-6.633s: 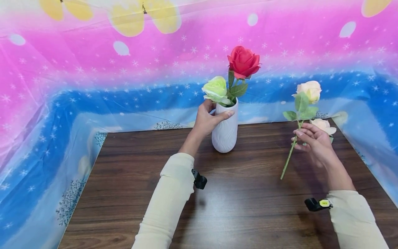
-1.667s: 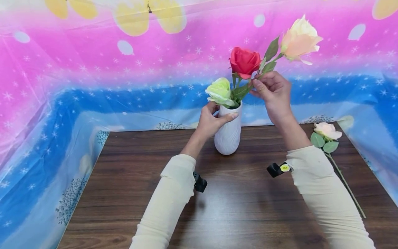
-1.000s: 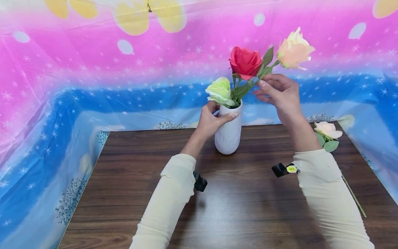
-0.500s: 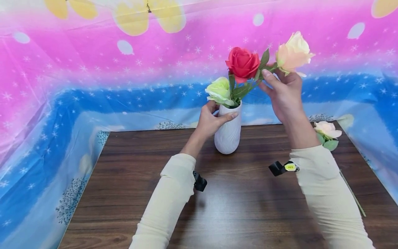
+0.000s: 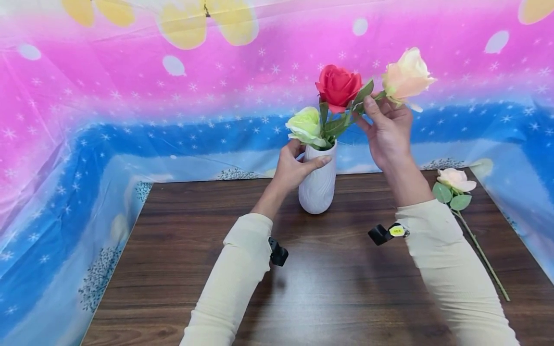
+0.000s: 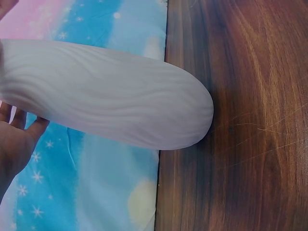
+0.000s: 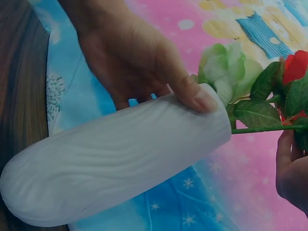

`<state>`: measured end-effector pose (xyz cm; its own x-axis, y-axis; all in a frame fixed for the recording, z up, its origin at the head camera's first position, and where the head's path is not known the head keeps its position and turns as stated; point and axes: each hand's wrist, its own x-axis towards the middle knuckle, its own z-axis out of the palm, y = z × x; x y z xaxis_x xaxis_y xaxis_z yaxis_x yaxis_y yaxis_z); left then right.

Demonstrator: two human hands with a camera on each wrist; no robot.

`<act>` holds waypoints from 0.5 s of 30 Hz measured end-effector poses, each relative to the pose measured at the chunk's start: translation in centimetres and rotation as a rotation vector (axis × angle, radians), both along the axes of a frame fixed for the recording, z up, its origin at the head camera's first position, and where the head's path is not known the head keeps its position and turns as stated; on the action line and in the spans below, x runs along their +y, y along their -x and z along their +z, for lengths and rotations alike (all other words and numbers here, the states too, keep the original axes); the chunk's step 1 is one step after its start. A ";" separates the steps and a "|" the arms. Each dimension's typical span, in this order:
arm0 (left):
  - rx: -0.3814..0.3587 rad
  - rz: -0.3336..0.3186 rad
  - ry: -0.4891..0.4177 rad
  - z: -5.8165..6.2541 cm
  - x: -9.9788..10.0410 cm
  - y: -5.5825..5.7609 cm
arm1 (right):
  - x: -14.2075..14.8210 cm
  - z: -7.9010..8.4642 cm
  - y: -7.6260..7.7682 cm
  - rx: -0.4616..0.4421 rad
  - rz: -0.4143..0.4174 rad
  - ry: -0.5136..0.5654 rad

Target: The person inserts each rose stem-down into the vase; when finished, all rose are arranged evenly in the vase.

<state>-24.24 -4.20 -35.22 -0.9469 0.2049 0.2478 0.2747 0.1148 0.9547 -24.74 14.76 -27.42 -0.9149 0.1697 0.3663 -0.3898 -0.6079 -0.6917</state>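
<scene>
A white vase (image 5: 318, 190) with a wavy relief stands upright on the table. My left hand (image 5: 294, 166) grips it near the rim, the thumb across the front. A green rose (image 5: 305, 126) and a red rose (image 5: 339, 88) stand in it. My right hand (image 5: 389, 129) pinches the stem of a peach rose (image 5: 408, 76) just below the bloom, right of the red one. In the right wrist view that green stem (image 7: 257, 130) runs into the vase mouth, and the right hand (image 7: 292, 173) is partly cut off at the edge. Its lower end is hidden inside the vase.
Another pale peach rose (image 5: 456, 181) lies on the dark wooden table (image 5: 195, 269) at the right, its stem pointing toward the front. A pink and blue patterned cloth (image 5: 216, 96) hangs behind the table and around its sides.
The right hand has brought the peach rose from the table's right side to the vase. Its stem has since gone into the mouth and the bloom sits lower. The left hand keeps its grip.
</scene>
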 end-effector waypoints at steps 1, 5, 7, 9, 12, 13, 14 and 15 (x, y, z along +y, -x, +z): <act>0.000 0.000 0.000 0.0 0.0 0.0 | -0.1 -0.1 0.0 -0.002 -0.006 -0.014; 0.000 -0.001 -0.005 0.0 0.0 0.1 | -0.5 -0.7 0.1 -0.008 -0.029 -0.124; -0.002 0.000 -0.006 0.0 0.0 0.0 | -0.7 -1.1 0.2 -0.013 -0.028 -0.165; -0.006 0.001 -0.006 0.0 0.0 0.0 | -0.9 -1.6 0.4 -0.015 -0.023 -0.198; -0.009 0.004 -0.004 0.0 0.0 0.0 | -1.3 -2.4 0.7 -0.036 -0.011 -0.214; -0.010 0.005 -0.002 0.0 0.0 0.0 | -1.4 -2.7 0.8 -0.052 -0.015 -0.232; -0.010 0.006 -0.001 -0.1 0.1 0.1 | -1.4 -2.9 0.8 -0.058 -0.020 -0.263; -0.009 0.007 0.000 -0.1 0.1 0.1 | -1.5 -3.1 0.8 -0.064 -0.023 -0.284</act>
<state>-24.32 -4.12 -35.32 -0.9505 0.1981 0.2396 0.2656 0.1172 0.9569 -25.58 13.28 -30.54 -0.9347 0.0892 0.3440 -0.3513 -0.3776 -0.8568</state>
